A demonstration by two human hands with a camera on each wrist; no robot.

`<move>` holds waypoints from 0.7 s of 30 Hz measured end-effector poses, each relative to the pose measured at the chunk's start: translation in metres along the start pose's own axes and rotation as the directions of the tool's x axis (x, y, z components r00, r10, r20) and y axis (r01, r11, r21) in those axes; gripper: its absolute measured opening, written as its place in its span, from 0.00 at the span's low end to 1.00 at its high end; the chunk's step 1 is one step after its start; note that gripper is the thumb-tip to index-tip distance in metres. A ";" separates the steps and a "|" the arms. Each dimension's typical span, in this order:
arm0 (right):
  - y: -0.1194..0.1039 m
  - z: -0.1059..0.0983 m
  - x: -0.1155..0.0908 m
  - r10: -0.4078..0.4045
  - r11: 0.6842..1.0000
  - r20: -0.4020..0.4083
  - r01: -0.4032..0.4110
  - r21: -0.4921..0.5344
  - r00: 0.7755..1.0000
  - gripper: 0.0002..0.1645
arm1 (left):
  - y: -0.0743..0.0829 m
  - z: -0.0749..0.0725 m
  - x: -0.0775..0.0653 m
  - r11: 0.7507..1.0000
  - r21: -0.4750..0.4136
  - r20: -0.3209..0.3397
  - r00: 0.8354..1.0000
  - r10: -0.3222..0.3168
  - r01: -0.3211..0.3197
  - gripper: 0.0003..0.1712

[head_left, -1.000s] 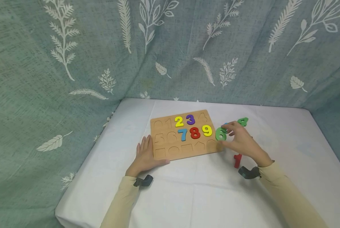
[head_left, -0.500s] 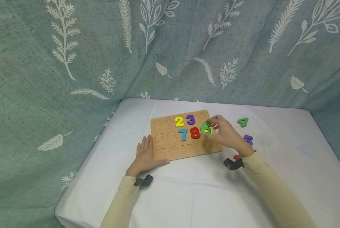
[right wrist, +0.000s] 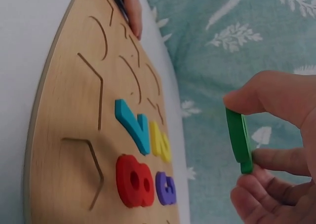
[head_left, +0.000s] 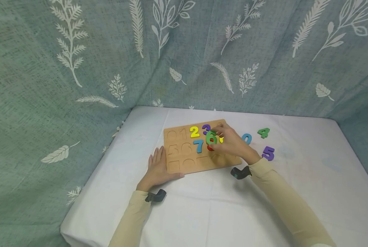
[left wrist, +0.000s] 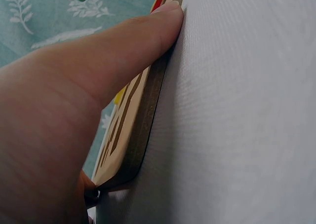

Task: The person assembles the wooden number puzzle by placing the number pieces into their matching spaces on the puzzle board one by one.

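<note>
A wooden number puzzle board (head_left: 199,166) lies on the white cloth. My left hand (head_left: 156,171) rests at its left corner, fingers straight along the side and thumb (left wrist: 148,29) along the near edge. My right hand (head_left: 234,143) pinches a green number 6 (right wrist: 238,135) between thumb and fingertips, held above the board and overlapping the red 8 (head_left: 210,148) in the head view. A blue 7 (head_left: 198,145), yellow 2 (head_left: 194,132) and purple 3 (head_left: 206,127) sit on the board. The yellow 9 (head_left: 221,140) is mostly hidden behind my right hand.
Right of the board lie a blue 0 (head_left: 250,138), a green 4 (head_left: 264,132) and a purple 5 (head_left: 268,153) on the cloth. Behind the table hangs a green curtain (head_left: 184,92) with white leaf prints. My right forearm covers part of the cloth.
My right hand has carried the green 6 leftward from the board's right edge, past the 9, to over the 8. The red 1 is now hidden by my arm. My left hand stays put.
</note>
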State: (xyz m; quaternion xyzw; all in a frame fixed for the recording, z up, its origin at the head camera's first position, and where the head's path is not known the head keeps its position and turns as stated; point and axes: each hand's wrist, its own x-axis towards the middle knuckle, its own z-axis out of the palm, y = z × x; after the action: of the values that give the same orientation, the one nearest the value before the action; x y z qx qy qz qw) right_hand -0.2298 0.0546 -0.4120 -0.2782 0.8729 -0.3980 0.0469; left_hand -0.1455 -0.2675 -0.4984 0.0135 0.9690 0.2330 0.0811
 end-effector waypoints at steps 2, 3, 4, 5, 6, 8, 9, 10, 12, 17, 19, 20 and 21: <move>-0.001 0.002 0.003 -0.008 1.000 0.008 0.008 0.005 1.000 0.38 | 0.000 0.000 0.001 1.000 -0.001 0.002 1.000 0.000 0.000 0.86; -0.001 0.004 0.005 -0.011 1.000 0.013 0.011 0.010 1.000 0.38 | 0.000 0.000 0.000 1.000 0.000 0.001 1.000 0.001 -0.001 0.86; -0.001 0.005 0.008 -0.016 1.000 0.015 0.015 0.013 1.000 0.38 | 0.000 0.000 0.000 1.000 0.000 0.000 1.000 0.000 0.000 0.86; -0.002 0.007 0.009 -0.021 1.000 0.018 0.020 0.015 1.000 0.37 | 0.000 0.000 0.000 1.000 0.000 -0.003 1.000 0.001 -0.001 0.86; -0.002 0.008 0.011 -0.030 0.999 0.017 0.029 0.018 0.999 0.37 | 0.000 0.000 0.000 1.000 -0.001 -0.006 1.000 0.003 -0.003 0.86; -0.003 0.012 0.016 -0.046 0.999 0.016 0.045 0.018 0.999 0.36 | -0.001 0.000 0.000 1.000 -0.001 -0.012 1.000 0.007 -0.007 0.87; -0.004 0.014 0.018 -0.053 0.998 0.016 0.053 0.017 0.998 0.35 | -0.001 0.000 -0.001 1.000 -0.005 -0.013 1.000 0.009 -0.009 0.87; -0.003 0.016 0.020 -0.065 0.998 0.015 0.064 0.008 0.998 0.34 | -0.001 0.000 -0.001 1.000 -0.007 -0.013 1.000 0.011 -0.011 0.87; -0.004 0.020 0.023 -0.074 0.997 0.017 0.074 -0.008 0.997 0.34 | -0.001 0.000 -0.002 1.000 -0.012 -0.012 1.000 0.018 -0.018 0.87; -0.007 0.028 0.030 -0.078 0.996 0.052 0.080 -0.032 0.996 0.34 | 0.000 -0.001 -0.002 1.000 0.002 -0.001 1.000 0.022 -0.022 0.86; -0.008 0.031 0.034 -0.078 0.996 0.068 0.080 -0.027 0.995 0.34 | 0.000 -0.001 -0.001 1.000 0.009 0.001 1.000 0.020 -0.020 0.86; -0.008 0.033 0.036 -0.076 0.997 0.075 0.078 -0.025 0.994 0.34 | 0.000 -0.001 -0.001 1.000 0.011 0.002 1.000 0.020 -0.020 0.86; -0.008 0.035 0.038 -0.074 0.997 0.084 0.076 -0.023 0.994 0.35 | 0.000 -0.002 -0.001 1.000 0.010 0.002 1.000 0.019 -0.019 0.86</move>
State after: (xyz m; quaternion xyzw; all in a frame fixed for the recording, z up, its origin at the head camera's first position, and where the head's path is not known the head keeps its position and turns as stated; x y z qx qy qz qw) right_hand -0.2470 0.0069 -0.4245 -0.3277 0.8644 -0.3758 0.0647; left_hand -0.1445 -0.2682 -0.4968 0.0233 0.9699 0.2287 0.0798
